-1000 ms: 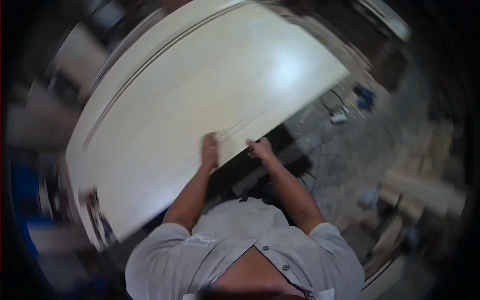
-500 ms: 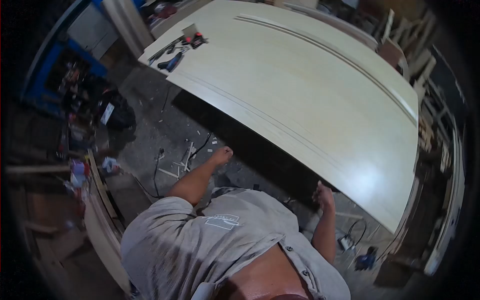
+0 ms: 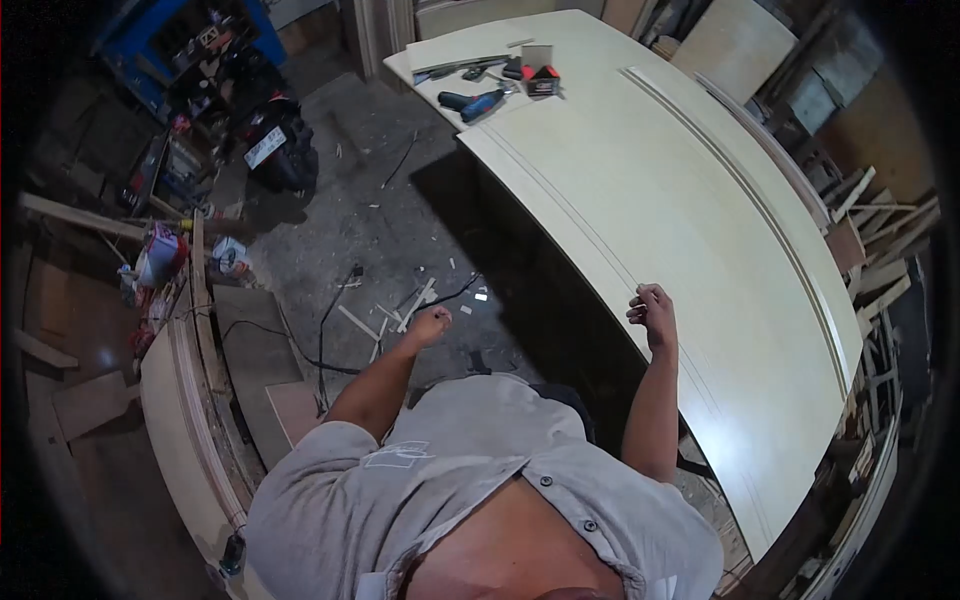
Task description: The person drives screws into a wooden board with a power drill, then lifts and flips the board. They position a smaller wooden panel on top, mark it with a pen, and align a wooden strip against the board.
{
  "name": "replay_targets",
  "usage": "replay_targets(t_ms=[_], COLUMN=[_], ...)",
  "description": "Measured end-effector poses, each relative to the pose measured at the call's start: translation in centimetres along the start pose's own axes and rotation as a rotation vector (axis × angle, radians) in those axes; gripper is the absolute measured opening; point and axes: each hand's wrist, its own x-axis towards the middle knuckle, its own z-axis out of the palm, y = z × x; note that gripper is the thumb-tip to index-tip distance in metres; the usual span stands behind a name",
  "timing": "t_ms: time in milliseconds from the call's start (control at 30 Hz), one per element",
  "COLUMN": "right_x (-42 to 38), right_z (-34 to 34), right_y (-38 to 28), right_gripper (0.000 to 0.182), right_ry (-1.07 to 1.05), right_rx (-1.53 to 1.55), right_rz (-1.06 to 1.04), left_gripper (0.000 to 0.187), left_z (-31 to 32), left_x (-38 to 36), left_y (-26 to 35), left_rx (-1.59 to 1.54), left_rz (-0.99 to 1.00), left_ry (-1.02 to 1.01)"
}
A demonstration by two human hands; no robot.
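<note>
A large pale board [image 3: 700, 220] with thin lines along its near edge and a long strip [image 3: 750, 185] on its far side spans the right. My right hand [image 3: 653, 305] is over the board's near edge, its fingers curled; what they hold, if anything, is too small to name. My left hand [image 3: 430, 325] hangs over the floor, left of the board, fingers curled in, contents hidden. On the board's far left end lie a blue and black power tool [image 3: 485, 104] and a small red and black box [image 3: 541, 80].
Wood scraps [image 3: 420, 305] and a dark cable [image 3: 322, 335] lie on the concrete floor [image 3: 370, 230]. A motorcycle [image 3: 285, 145] stands at the upper left. Paint cans [image 3: 160, 255] and planks [image 3: 205, 300] are at the left, with stacked wood offcuts [image 3: 885, 225] at the right.
The view has turned, and the board and tools appear farther right. My right hand has moved up from beside the board's edge to over it. My left hand remains above the floor.
</note>
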Motion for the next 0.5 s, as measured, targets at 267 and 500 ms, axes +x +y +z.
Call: replay_targets(t_ms=[267, 500], right_x=[10.0, 17.5], right_z=[7.7, 8.5], right_y=[-6.6, -20.2], right_gripper=[0.019, 0.016], right_ry=[-0.055, 0.007], right_rx=[-0.033, 0.180], right_rz=[-0.090, -1.055], left_gripper=[0.021, 0.025], left_z=[-6.4, -16.4], left_x=[6.8, 19.6], left_y=[8.6, 13.8], left_rx=[-0.372, -0.252], left_rz=[0.109, 0.039], left_ry=[0.014, 0.031])
